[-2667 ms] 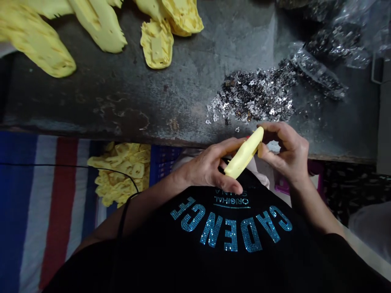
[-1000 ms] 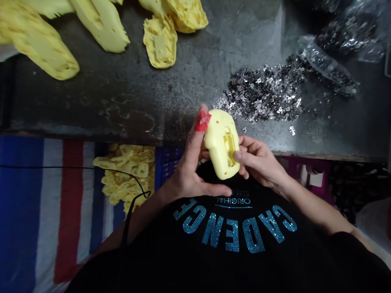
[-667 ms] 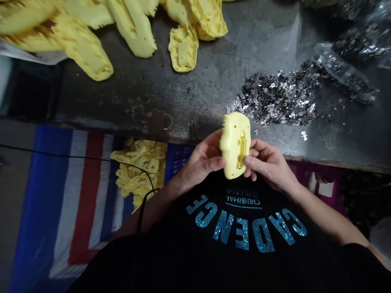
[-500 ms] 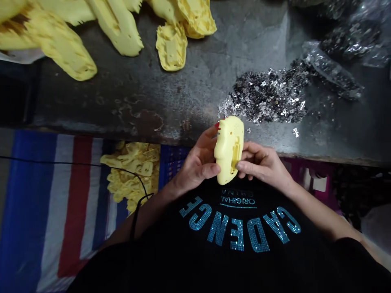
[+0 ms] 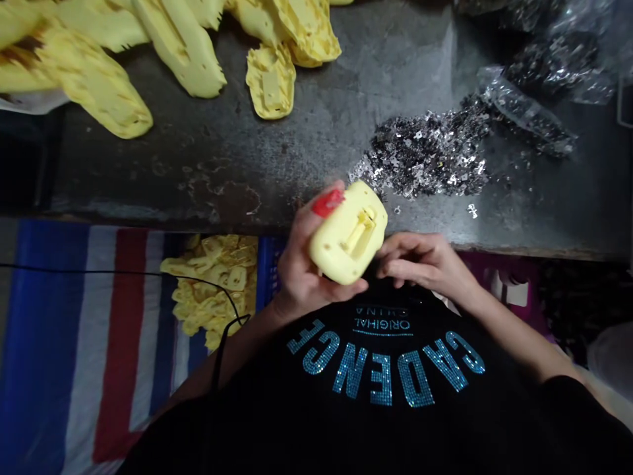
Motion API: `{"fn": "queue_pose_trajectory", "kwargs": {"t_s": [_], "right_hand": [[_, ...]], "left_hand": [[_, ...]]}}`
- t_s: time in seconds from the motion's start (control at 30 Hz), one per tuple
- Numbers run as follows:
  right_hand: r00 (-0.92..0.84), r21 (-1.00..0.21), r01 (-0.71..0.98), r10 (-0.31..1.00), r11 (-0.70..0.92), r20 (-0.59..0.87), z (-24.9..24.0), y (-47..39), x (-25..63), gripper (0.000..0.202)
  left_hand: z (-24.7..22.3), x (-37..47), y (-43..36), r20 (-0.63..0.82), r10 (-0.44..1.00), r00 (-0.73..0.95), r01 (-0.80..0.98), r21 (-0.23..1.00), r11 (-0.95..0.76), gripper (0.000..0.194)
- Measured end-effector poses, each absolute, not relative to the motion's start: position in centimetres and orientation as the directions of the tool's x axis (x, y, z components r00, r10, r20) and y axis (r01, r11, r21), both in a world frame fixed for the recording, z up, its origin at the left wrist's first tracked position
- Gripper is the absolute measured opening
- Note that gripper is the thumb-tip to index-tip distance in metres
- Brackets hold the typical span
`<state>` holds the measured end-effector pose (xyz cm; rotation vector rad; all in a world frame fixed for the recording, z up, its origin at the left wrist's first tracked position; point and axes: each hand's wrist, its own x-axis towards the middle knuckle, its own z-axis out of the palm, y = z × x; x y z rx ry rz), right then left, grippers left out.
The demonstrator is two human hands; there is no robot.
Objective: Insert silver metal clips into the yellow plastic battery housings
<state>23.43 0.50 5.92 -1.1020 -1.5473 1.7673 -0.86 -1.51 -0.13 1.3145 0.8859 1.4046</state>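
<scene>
My left hand [image 5: 299, 264] is closed around a yellow plastic casing [image 5: 336, 244], with the thumb along its near side. The casing is tilted, and the face turned to me has a rectangular recess like a battery compartment and small holes. A red wrapping [image 5: 328, 202] covers a fingertip of that hand. Just right of the casing is my right hand [image 5: 420, 260], its thumb and fingers pinched together; whatever they hold, if anything, is too small to see. Beyond both hands, a pile of small shiny metal contact pieces [image 5: 425, 158] lies on the dark worktable [image 5: 316, 145].
More yellow casings [image 5: 182, 53] lie along the table's far left, and one small half-shell [image 5: 271, 82] sits apart. Clear plastic bags [image 5: 529, 109] are at right. Below the table edge, several yellow parts [image 5: 212, 284] fill a container beside a blue basket [image 5: 270, 264]. A black cable [image 5: 123, 271] crosses at left.
The casing has turned so its recessed face shows more, and it has shifted slightly left in my left hand. My right hand has come off it.
</scene>
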Motion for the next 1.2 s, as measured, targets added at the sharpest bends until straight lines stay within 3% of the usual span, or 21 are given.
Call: {"fn": "queue_pose_trajectory", "kwargs": {"t_s": [0.07,0.17,0.23,0.3,0.43,0.6,0.7,0.8,0.93,1.1,1.2], "right_hand": [[-0.346,-0.910,0.398,0.938,0.113,-0.035,5.7,1.3,25.0,0.025],[-0.272,-0.573,0.740,0.936,0.352,0.223,4.3,3.0,26.3,0.011],[-0.326,-0.430,0.802,0.907,0.415,0.266,3.1,4.1,26.4,0.011],[-0.367,-0.380,0.804,0.885,0.457,0.287,2.1,4.9,26.1,0.012],[-0.408,-0.428,0.755,0.867,0.497,0.287,2.2,5.3,25.8,0.010],[-0.400,-0.692,0.541,0.870,0.478,0.287,6.3,3.8,26.5,0.006],[-0.436,-0.775,0.404,0.847,0.487,0.305,8.9,2.7,26.5,0.013],[-0.483,-0.774,0.358,0.813,0.523,0.327,10.4,2.0,26.2,0.020],[-0.501,-0.708,0.426,0.798,0.563,0.334,11.0,1.6,25.8,0.022],[-0.496,-0.660,0.455,0.785,0.598,0.370,11.2,1.2,26.3,0.022],[-0.518,-0.643,0.463,0.775,0.610,0.362,11.3,0.9,26.6,0.018]], "left_hand": [[0.2,-0.3,-1.9,0.262,0.962,-0.077,-0.312,0.910,-0.273,0.092],[0.8,-0.3,-2.3,0.034,0.997,-0.070,-0.424,0.904,-0.061,0.079],[0.9,-0.7,-2.5,-0.023,0.999,-0.029,-0.460,0.888,0.007,0.078],[0.9,-0.8,-2.5,0.032,0.999,0.005,-0.496,0.868,-0.025,0.074],[0.4,-0.5,-2.1,0.131,0.990,0.060,-0.534,0.842,-0.079,0.069],[-0.4,0.0,-1.8,0.163,0.981,0.110,-0.461,0.882,-0.095,0.075],[-0.4,0.3,-2.0,0.184,0.976,0.114,-0.427,0.896,-0.119,0.079],[0.4,0.7,-2.1,0.192,0.972,0.136,-0.415,0.902,-0.120,0.078],[1.2,0.8,-2.0,0.271,0.936,0.224,-0.456,0.878,-0.144,0.078],[0.5,0.7,-2.1,0.255,0.947,0.197,-0.352,0.920,-0.175,0.085],[-0.1,0.9,-2.1,0.335,0.922,0.197,-0.356,0.900,-0.251,0.094]]}}
